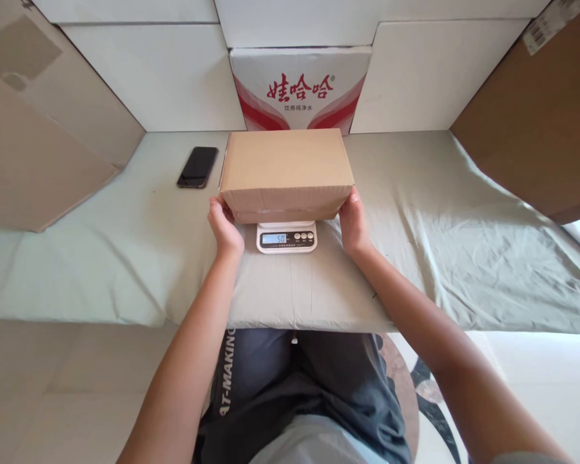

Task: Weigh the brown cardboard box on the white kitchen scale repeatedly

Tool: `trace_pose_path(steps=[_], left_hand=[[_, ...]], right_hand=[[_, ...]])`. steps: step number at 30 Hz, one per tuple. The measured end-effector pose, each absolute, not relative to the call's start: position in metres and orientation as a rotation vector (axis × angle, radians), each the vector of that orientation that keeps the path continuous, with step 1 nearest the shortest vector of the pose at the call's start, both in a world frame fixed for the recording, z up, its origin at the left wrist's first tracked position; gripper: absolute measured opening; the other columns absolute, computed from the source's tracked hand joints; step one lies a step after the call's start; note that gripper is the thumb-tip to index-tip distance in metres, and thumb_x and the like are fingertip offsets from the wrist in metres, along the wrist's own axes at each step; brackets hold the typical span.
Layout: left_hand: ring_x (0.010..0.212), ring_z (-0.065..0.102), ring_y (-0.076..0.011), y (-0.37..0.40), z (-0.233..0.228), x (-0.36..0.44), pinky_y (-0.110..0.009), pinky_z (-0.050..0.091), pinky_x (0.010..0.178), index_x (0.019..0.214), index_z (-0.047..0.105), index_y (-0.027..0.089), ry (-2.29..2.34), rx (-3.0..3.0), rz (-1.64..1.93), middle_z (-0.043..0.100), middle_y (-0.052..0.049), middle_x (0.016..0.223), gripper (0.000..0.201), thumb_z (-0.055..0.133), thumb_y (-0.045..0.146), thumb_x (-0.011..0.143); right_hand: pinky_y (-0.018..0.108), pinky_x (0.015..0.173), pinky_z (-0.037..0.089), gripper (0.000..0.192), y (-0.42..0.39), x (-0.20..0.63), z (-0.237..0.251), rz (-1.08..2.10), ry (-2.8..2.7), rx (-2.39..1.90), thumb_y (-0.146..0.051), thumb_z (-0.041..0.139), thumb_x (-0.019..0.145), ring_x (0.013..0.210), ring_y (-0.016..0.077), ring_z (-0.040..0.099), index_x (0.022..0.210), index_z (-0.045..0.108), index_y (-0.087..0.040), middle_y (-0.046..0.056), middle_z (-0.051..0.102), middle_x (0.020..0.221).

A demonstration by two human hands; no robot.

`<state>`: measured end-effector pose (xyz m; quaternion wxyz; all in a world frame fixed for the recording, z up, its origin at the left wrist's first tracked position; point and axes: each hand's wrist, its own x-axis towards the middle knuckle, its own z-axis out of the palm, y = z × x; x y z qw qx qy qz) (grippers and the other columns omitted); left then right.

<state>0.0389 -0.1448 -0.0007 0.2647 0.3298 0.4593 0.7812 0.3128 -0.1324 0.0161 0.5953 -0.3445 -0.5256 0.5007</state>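
A brown cardboard box (287,161) is above a white digital scale (287,249), hiding the scale's platform. I cannot tell whether the box rests fully on it. The scale's lit display (274,239) seems to read 50. My left hand (225,227) grips the lower left front corner of the box, its fingertips partly hidden behind the cardboard. On the opposite side, my right hand (354,220) holds the lower right corner, thumb up against the edge. Both hands are closed on the box.
A black phone (198,167) lies left of the box on a pale green cloth (140,270). Behind stands a white and red carton (299,84) against white panels (145,77). Large cardboard boxes flank the surface at left (53,129) and right (526,116).
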Motion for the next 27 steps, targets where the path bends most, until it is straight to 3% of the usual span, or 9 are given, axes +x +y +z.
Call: trace_pose_path(steps=[5, 10, 16, 22, 25, 27], left_hand=[[0.125, 0.078, -0.0298, -0.156, 0.002, 0.041, -0.033, 0.064, 0.099, 0.098, 0.079, 0.022, 1.255, 0.888, 2.092, 0.083, -0.012, 0.111, 0.079, 0.062, 0.099, 0.088], [0.139, 0.074, -0.0315, -0.160, 0.008, 0.052, -0.036, 0.059, 0.118, 0.099, 0.079, 0.021, 1.195, 0.930, 2.098, 0.084, -0.011, 0.115, 0.075, 0.069, 0.095, 0.087], [0.153, 0.065, -0.0332, -0.167, 0.030, 0.053, -0.042, 0.053, 0.130, 0.110, 0.082, 0.022, 1.069, 1.053, 2.033, 0.082, -0.014, 0.129, 0.076, 0.068, 0.094, 0.090], [0.156, 0.063, -0.0371, -0.159, 0.076, 0.033, -0.050, 0.051, 0.135, 0.111, 0.083, 0.023, 0.927, 1.115, 1.915, 0.080, -0.011, 0.133, 0.053, 0.081, 0.074, 0.094], [0.160, 0.059, -0.0372, -0.122, 0.085, 0.026, -0.050, 0.051, 0.135, 0.114, 0.081, 0.021, 0.888, 1.040, 1.906, 0.076, -0.013, 0.143, 0.050, 0.071, 0.070, 0.103], [0.161, 0.058, -0.0332, -0.089, 0.081, 0.026, -0.047, 0.050, 0.135, 0.114, 0.078, 0.021, 0.906, 0.915, 1.896, 0.076, -0.013, 0.144, 0.049, 0.061, 0.067, 0.111]], right_hand=[[0.054, 0.153, 0.028, 0.064, -0.140, 0.308, 0.022, 1.111, -1.292, -0.706, -0.079, 0.052, 0.104, 0.180, 0.0315, 0.037, 0.155, 0.068, -0.044, -0.006, 0.062, 0.176], [0.053, 0.152, 0.030, 0.073, -0.149, 0.300, 0.027, 1.097, -1.346, -0.777, -0.084, 0.047, 0.103, 0.179, 0.0321, 0.038, 0.162, 0.062, -0.042, -0.003, 0.063, 0.174], [0.052, 0.150, 0.034, 0.062, -0.161, 0.298, 0.050, 1.060, -1.354, -0.728, -0.076, 0.048, 0.107, 0.176, 0.0322, 0.043, 0.156, 0.065, -0.043, 0.000, 0.066, 0.170], [0.057, 0.152, 0.029, 0.071, -0.131, 0.303, 0.076, 0.940, -1.392, -0.786, -0.086, 0.035, 0.106, 0.181, 0.0336, 0.034, 0.149, 0.068, -0.040, -0.001, 0.069, 0.162], [0.056, 0.154, 0.025, 0.086, -0.083, 0.294, 0.072, 0.897, -1.376, -0.771, -0.098, 0.031, 0.099, 0.183, 0.0322, 0.028, 0.155, 0.063, -0.042, -0.004, 0.067, 0.165], [0.055, 0.154, 0.024, 0.091, -0.049, 0.284, 0.062, 0.868, -1.363, -0.736, -0.101, 0.038, 0.094, 0.182, 0.0322, 0.029, 0.158, 0.061, -0.041, -0.002, 0.064, 0.169]])
